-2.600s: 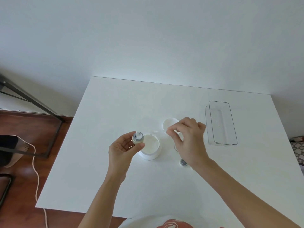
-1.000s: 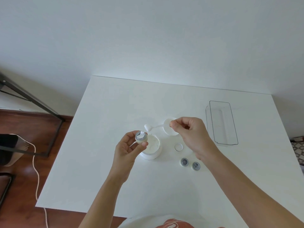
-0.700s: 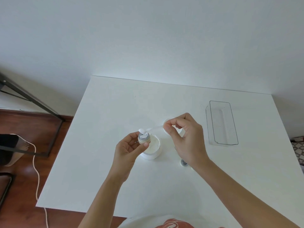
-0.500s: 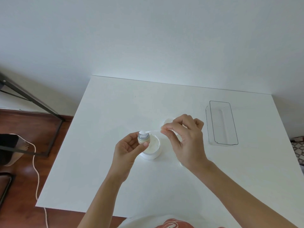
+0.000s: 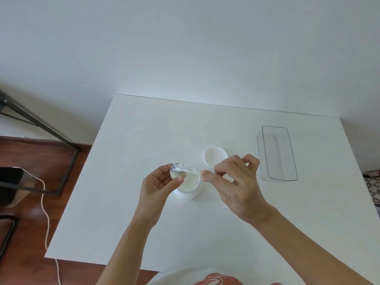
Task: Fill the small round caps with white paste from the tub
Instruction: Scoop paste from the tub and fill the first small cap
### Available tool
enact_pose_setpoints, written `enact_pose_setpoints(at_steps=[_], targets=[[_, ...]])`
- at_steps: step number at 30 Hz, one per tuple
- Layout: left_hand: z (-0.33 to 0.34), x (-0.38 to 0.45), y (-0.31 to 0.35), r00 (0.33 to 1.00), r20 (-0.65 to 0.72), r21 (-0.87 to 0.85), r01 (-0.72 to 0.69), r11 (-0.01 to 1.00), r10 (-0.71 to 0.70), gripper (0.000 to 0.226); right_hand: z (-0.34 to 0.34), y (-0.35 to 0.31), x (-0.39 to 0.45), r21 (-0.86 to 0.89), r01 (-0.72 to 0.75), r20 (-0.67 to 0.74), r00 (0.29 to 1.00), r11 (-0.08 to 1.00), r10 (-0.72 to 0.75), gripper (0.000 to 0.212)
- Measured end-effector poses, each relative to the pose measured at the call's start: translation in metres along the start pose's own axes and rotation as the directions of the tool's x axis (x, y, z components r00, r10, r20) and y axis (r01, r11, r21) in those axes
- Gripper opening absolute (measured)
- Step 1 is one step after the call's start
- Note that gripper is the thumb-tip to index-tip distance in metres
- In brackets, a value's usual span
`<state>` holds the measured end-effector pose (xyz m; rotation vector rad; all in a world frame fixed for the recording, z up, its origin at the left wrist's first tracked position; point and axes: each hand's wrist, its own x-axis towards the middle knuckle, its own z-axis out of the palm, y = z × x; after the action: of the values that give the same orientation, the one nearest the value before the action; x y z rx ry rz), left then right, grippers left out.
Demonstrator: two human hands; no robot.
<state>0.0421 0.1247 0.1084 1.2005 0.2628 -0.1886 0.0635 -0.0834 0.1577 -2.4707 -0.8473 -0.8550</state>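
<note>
The left hand point(image 5: 158, 184) pinches one small round cap point(image 5: 176, 173) between thumb and fingertips, mouth up, held just above the 9 o'clock rim of the open tub point(image 5: 190, 185), probably so that any paste that drops falls back into the tub and not onto the counter point(image 5: 144, 140). The right hand point(image 5: 236, 182) pinches the handle end of a thin white spatula point(image 5: 186, 169) between thumb and forefinger, its other fingers loosely curled; the spatula lies nearly level, pointing to 9 o'clock, with its loaded tip on the cap's mouth, apparently wiping paste in. The tub's lid point(image 5: 214, 158) lies at 2 o'clock from the tub, out of the working path. A clear tray point(image 5: 277, 154) stands well apart at 3 o'clock. Other caps are hidden from view.
</note>
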Motion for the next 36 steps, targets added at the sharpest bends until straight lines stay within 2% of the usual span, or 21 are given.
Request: enact_pose_setpoints(at_steps=[4, 6, 8, 10, 12, 14, 17, 22, 24, 27, 29, 31, 34, 36], targets=[[-0.001, 0.001, -0.001, 1.0, -0.002, -0.006, -0.003, 1.0, 0.003, 0.041, -0.002, 0.003, -0.002, 0.002, 0.0, -0.028, 1.0, 1.0, 0.0, 0.028], [-0.003, 0.002, 0.0, 1.0, -0.005, -0.012, -0.009, 1.0, 0.009, 0.039, -0.002, 0.003, -0.002, 0.029, -0.047, -0.059, 0.997, 0.998, 0.048, 0.026], [-0.006, 0.002, -0.001, 1.0, -0.021, -0.021, -0.016, 1.0, 0.015, 0.038, -0.001, 0.001, -0.002, 0.103, -0.161, -0.083, 0.982, 0.982, 0.169, 0.018], [-0.009, 0.003, -0.002, 0.999, -0.032, -0.019, -0.026, 0.999, 0.026, 0.037, 0.001, 0.001, -0.002, 0.202, -0.324, -0.076, 0.936, 0.924, 0.345, 0.006], [-0.012, 0.003, -0.003, 0.999, -0.034, -0.005, -0.035, 0.999, 0.035, 0.04, 0.007, 0.003, -0.002, 0.266, -0.493, -0.001, 0.859, 0.828, 0.512, 0.007], [-0.014, 0.002, -0.003, 0.999, -0.031, 0.006, -0.035, 0.999, 0.036, 0.04, 0.017, 0.007, -0.005, 0.215, -0.598, 0.127, 0.801, 0.772, 0.584, 0.01], [-0.015, 0.001, -0.003, 0.999, -0.025, 0.019, -0.027, 0.999, 0.027, 0.038, 0.034, 0.006, -0.01, 0.031, -0.583, 0.305, 0.779, 0.812, 0.548, 0.012], [-0.015, -0.001, -0.004, 1.0, -0.013, 0.03, -0.026, 0.999, 0.026, 0.038, 0.061, -0.001, -0.007, -0.177, -0.393, 0.457, 0.779, 0.902, 0.429, 0.014], [-0.015, -0.001, -0.004, 0.999, -0.015, 0.019, -0.031, 0.999, 0.031, 0.038, 0.071, -0.001, -0.005, -0.203, -0.324, 0.509, 0.772, 0.924, 0.382, 0.016], [-0.016, 0.0, -0.004, 0.999, -0.027, -0.005, -0.035, 0.999, 0.035, 0.039, 0.082, -0.004, -0.003, -0.194, -0.297, 0.63, 0.693, 0.935, 0.351, 0.019], [-0.017, 0.0, -0.004, 0.999, -0.03, -0.006, -0.037, 0.999, 0.037, 0.039, 0.086, -0.005, -0.002, -0.183, -0.333, 0.66, 0.656, 0.925, 0.367, 0.019], [-0.018, 0.0, -0.004, 0.999, -0.028, -0.006, -0.037, 0.999, 0.037, 0.037, 0.085, -0.003, -0.002, -0.162, -0.444, 0.655, 0.62, 0.881, 0.432, 0.019], [-0.018, 0.0, -0.004, 0.999, -0.027, -0.015, -0.039, 0.999, 0.038, 0.037, 0.079, 0.004, -0.003, -0.119, -0.659, 0.627, 0.53, 0.743, 0.571, 0.021], [-0.018, 0.0, -0.004, 0.999, -0.026, -0.038, -0.034, 0.999, 0.033, 0.035, 0.073, 0.012, -0.003, -0.108, -0.786, 0.625, 0.423, 0.608, 0.657, 0.023]])
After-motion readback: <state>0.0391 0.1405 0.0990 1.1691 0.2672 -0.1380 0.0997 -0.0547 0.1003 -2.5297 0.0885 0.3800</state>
